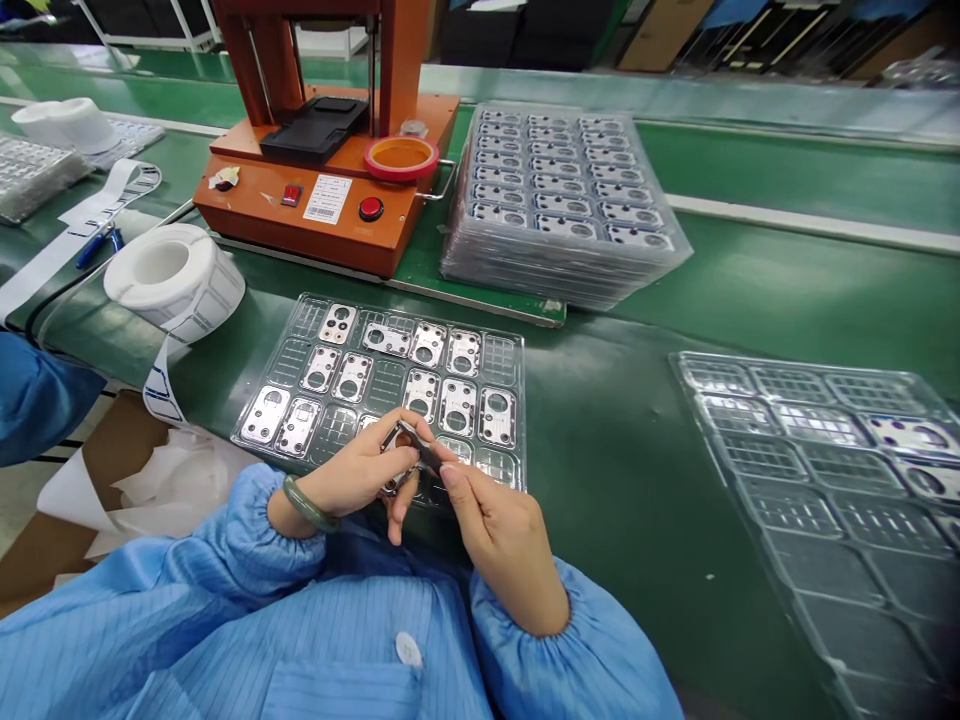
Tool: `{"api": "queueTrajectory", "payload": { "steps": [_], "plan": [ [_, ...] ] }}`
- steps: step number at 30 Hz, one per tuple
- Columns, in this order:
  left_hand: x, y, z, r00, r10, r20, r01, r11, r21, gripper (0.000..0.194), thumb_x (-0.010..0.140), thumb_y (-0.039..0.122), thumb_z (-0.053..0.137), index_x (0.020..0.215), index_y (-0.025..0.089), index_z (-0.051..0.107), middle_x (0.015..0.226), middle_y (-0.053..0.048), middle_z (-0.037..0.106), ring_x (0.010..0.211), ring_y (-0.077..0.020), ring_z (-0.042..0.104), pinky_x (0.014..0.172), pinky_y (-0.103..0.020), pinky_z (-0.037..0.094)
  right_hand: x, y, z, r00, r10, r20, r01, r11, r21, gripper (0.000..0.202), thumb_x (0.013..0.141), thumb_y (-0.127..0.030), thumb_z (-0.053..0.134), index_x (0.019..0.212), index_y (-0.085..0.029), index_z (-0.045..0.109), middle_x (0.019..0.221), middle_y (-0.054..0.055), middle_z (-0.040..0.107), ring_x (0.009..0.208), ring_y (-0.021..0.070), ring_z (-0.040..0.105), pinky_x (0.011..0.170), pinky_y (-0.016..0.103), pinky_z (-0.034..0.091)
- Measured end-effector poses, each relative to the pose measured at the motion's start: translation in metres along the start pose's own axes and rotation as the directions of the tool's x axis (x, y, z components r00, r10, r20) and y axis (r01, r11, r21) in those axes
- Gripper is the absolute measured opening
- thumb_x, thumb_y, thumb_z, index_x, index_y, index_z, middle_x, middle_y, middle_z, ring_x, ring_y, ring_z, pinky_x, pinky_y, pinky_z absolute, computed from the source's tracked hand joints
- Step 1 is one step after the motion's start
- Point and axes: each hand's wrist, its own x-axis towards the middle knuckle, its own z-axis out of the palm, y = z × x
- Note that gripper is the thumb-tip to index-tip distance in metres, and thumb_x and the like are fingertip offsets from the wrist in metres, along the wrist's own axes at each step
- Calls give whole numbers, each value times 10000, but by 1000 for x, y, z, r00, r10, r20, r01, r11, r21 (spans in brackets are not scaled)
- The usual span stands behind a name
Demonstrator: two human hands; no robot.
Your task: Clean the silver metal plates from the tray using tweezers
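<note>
Held part (pixel 429 452): partly covered by left hand (pixel 367 468) and right hand (pixel 501 515).
Front tray (pixel 386 380), near edge of desk (pixel 607 420): near rim partly hidden behind both hands.
Press (pixel 262 182): top cut off.
Press label (pixel 327 197): print too small to read.
Side tray (pixel 799 505): right part cut off.
Blue fabric (pixel 41 400): left part cut off.

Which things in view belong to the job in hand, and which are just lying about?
Apparently in use:
metal part in left hand
dark flat piece at right hand
tray of metal plates

Seemingly idle:
orange press
tape ring
label roll
blue-handled tool
</note>
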Motion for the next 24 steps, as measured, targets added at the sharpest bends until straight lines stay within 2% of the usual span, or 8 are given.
{"api": "queueTrajectory", "payload": {
  "steps": [3,6,14,16,18,20,21,24],
  "plan": [
    [-1,1,-1,1000,-7,22,6,1000,11,196,923,300,427,1097,214,404,466,88,529,325,-120,544,328,-164,423,0,2,-2,996,70,53,-73,995,72,262,962,-300,461,973,-165,685,775,33,765,505,133,661,491,235,498],
    [-1,2,-1,1000,-7,8,7,1000,-6,199,917,287,425,1100,214,403,475,85,535,326,-129,547,316,-169,416,-1,2,-2,995,99,21,-100,991,88,255,893,-345,588,1035,-138,632,655,8,718,471,135,630,452,232,480],
    [0,2,4,998,-6,-67,4,999,-35,203,898,284,478,1048,227,355,454,111,519,303,-121,523,298,-176,440,1,3,-1,995,-23,-94,27,999,43,173,909,-263,568,971,-144,677,881,75,761,724,170,718,656,253,544],
    [0,3,5,998,1,-59,-4,999,-44,202,893,300,508,1017,225,368,562,74,606,359,-117,568,320,-194,478,2,5,-1,998,1,-71,3,998,61,202,923,-280,540,950,-146,689,841,70,761,695,168,715,643,250,543],
    [-1,6,7,999,13,-36,-14,999,-48,212,880,300,542,1018,213,406,833,-13,698,455,-111,625,360,-223,526,2,5,-2,999,33,-42,-29,996,88,242,939,-299,503,909,-156,696,737,44,743,618,156,696,604,241,531],
    [-1,8,8,999,17,-39,-18,999,-41,220,869,294,564,1032,190,459,1077,-87,671,527,-106,651,390,-237,553,1,5,-3,998,69,-6,-68,992,104,293,959,-311,455,875,-166,696,600,6,685,527,139,654,546,232,503],
    [-1,10,8,999,9,-46,-11,999,-33,228,866,292,569,1044,177,484,1095,-102,662,534,-104,651,395,-235,556,1,5,-4,996,89,16,-90,991,104,321,969,-315,431,856,-169,694,542,-9,646,487,132,628,516,228,482],
    [-1,11,10,997,-17,-72,16,1000,-19,259,866,287,570,1077,142,531,859,-61,671,518,-111,635,396,-221,552,-1,6,-5,987,147,56,-152,985,86,384,989,-331,375,820,-181,686,498,-17,605,445,121,589,452,223,426]
  ]
}}
